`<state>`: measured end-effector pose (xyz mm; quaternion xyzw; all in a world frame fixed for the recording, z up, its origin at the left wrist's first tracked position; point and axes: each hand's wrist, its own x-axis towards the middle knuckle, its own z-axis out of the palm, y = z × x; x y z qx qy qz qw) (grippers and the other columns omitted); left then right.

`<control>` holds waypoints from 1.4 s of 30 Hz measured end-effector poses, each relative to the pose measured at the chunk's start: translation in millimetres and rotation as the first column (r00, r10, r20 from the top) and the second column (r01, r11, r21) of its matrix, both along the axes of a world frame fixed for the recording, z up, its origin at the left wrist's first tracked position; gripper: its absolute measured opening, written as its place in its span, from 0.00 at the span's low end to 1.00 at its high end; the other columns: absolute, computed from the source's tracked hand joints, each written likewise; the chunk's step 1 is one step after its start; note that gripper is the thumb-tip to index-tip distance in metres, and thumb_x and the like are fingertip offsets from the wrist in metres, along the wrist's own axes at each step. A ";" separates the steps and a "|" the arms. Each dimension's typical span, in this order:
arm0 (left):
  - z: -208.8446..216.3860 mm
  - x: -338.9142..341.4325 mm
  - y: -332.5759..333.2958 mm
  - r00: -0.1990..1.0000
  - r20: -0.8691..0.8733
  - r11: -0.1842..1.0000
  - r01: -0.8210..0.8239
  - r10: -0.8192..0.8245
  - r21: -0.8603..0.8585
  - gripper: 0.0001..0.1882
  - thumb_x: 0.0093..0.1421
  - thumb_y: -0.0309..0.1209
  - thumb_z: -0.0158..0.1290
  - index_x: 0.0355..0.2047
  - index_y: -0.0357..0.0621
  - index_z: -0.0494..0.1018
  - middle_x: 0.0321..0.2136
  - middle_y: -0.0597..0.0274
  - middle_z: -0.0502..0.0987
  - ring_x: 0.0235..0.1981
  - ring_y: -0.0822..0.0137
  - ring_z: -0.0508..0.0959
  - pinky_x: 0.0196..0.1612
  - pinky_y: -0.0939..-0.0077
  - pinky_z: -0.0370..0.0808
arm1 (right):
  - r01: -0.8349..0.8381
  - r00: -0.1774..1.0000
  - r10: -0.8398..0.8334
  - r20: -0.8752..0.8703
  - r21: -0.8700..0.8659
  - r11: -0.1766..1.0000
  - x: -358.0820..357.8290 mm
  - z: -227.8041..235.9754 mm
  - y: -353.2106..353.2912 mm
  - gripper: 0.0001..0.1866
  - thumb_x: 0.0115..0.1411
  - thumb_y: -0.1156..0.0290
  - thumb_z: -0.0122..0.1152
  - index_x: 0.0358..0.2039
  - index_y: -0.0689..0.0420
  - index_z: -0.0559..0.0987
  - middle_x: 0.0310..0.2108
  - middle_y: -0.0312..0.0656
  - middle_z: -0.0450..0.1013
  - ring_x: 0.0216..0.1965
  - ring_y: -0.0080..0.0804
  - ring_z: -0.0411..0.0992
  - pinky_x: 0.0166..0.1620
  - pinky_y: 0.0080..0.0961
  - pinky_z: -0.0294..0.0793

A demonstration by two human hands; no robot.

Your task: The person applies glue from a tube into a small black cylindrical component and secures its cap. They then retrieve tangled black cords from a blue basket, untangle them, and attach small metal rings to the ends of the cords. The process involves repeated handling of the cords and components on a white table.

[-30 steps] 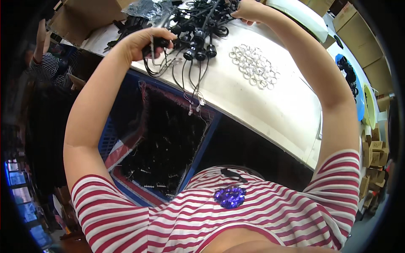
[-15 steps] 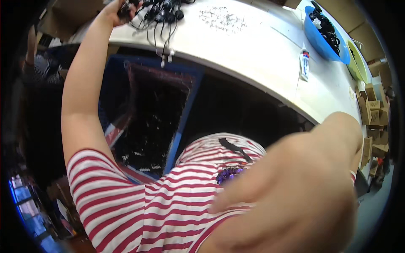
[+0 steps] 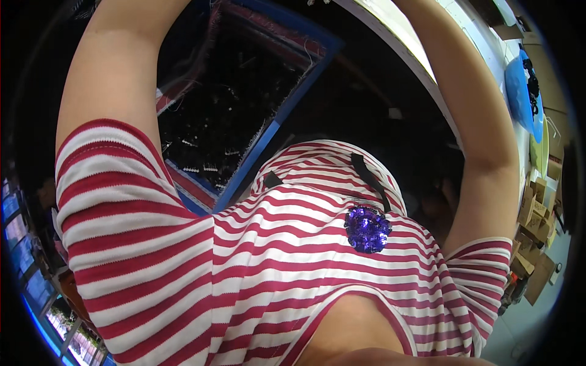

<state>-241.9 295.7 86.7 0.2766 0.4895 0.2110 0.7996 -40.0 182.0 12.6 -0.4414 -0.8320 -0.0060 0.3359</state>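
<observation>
Both of my hands lie beyond the upper edge of the picture, so whatever they hold or touch is hidden. My left arm stretches up at the left, beside a blue-edged bin lined with cloth. Dark stuff with small pale bits fills that bin. At the right, my right arm reaches forward across the edge of the white table. The striped shirt I wear carries a round purple sequin patch.
A blue basin of black items stands on the right, with a yellow-green basin beside it. Several opened cardboard boxes are stacked at the far right. Windows show at the lower left.
My right hand, blurred close to the camera before, has gone up and out of view. The view has tipped downward; my left hand and the black cords it held no longer show.
</observation>
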 end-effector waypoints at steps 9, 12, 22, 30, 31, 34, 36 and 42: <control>15.5 -9.3 7.2 0.998 0.052 0.945 -0.059 0.045 0.320 0.15 0.56 0.35 0.40 0.17 0.44 0.69 0.13 0.61 0.71 0.11 0.70 0.71 0.13 0.79 0.70 | -0.350 0.867 0.049 -0.496 -0.538 0.767 -50.4 36.8 35.2 0.15 0.55 0.57 0.53 0.29 0.56 0.76 0.24 0.38 0.74 0.32 0.28 0.73 0.37 0.25 0.69; 21.9 -15.9 16.1 0.981 0.193 0.951 -0.067 0.008 0.301 0.15 0.58 0.37 0.39 0.20 0.44 0.70 0.15 0.60 0.73 0.12 0.71 0.71 0.15 0.80 0.71 | -0.797 0.393 -0.282 -0.875 -0.477 0.370 -44.6 74.3 26.6 0.12 0.59 0.63 0.46 0.29 0.59 0.72 0.25 0.42 0.73 0.31 0.33 0.73 0.39 0.31 0.74; -27.2 -15.7 -42.1 0.862 -0.506 0.933 0.154 0.035 0.326 0.18 0.51 0.52 0.51 0.25 0.51 0.69 0.20 0.71 0.73 0.17 0.77 0.70 0.21 0.84 0.65 | 0.002 0.981 -0.067 -0.185 -0.330 0.944 26.1 12.3 -18.8 0.17 0.54 0.62 0.52 0.40 0.58 0.73 0.41 0.47 0.70 0.42 0.40 0.69 0.47 0.31 0.66; -24.1 -43.3 -69.2 0.666 -0.688 0.895 0.068 0.288 0.441 0.28 0.51 0.61 0.43 0.34 0.50 0.68 0.19 0.70 0.73 0.19 0.77 0.73 0.26 0.78 0.70 | -0.029 0.987 0.013 -0.159 -0.100 0.995 33.5 12.2 -6.7 0.17 0.53 0.68 0.53 0.45 0.52 0.70 0.44 0.44 0.67 0.45 0.42 0.66 0.47 0.31 0.66; -21.6 -44.0 -77.3 0.667 -0.685 0.890 0.072 0.292 0.450 0.27 0.51 0.60 0.44 0.35 0.50 0.67 0.19 0.70 0.73 0.20 0.76 0.73 0.27 0.78 0.71 | -0.081 0.980 0.061 -0.191 -0.099 0.992 23.4 15.0 -5.9 0.17 0.54 0.68 0.53 0.46 0.51 0.70 0.45 0.43 0.66 0.45 0.41 0.66 0.47 0.31 0.67; -31.1 -39.5 -79.2 0.705 -0.615 0.858 0.016 0.355 0.513 0.21 0.56 0.49 0.46 0.41 0.48 0.66 0.26 0.69 0.72 0.25 0.74 0.73 0.29 0.79 0.72 | -0.136 0.972 0.130 -0.193 -0.015 0.991 -4.1 7.3 6.0 0.18 0.54 0.68 0.53 0.47 0.45 0.70 0.45 0.42 0.66 0.43 0.40 0.68 0.43 0.29 0.69; -54.8 -34.6 -82.4 0.741 -0.513 0.782 -0.025 0.433 0.622 0.18 0.58 0.44 0.45 0.42 0.46 0.65 0.30 0.67 0.71 0.27 0.73 0.73 0.29 0.81 0.71 | -0.149 0.979 0.137 -0.151 -0.067 0.987 -17.5 0.6 11.5 0.17 0.54 0.69 0.53 0.46 0.45 0.72 0.43 0.41 0.69 0.39 0.39 0.70 0.42 0.28 0.71; -113.8 -38.4 -53.4 0.347 -0.565 0.339 0.531 0.748 0.776 0.17 0.57 0.33 0.43 0.43 0.34 0.65 0.36 0.44 0.72 0.38 0.47 0.71 0.43 0.62 0.67 | -0.393 0.804 0.156 -0.573 -0.317 0.863 -7.8 -21.3 38.6 0.14 0.49 0.69 0.62 0.37 0.57 0.76 0.29 0.37 0.75 0.31 0.21 0.71 0.36 0.17 0.70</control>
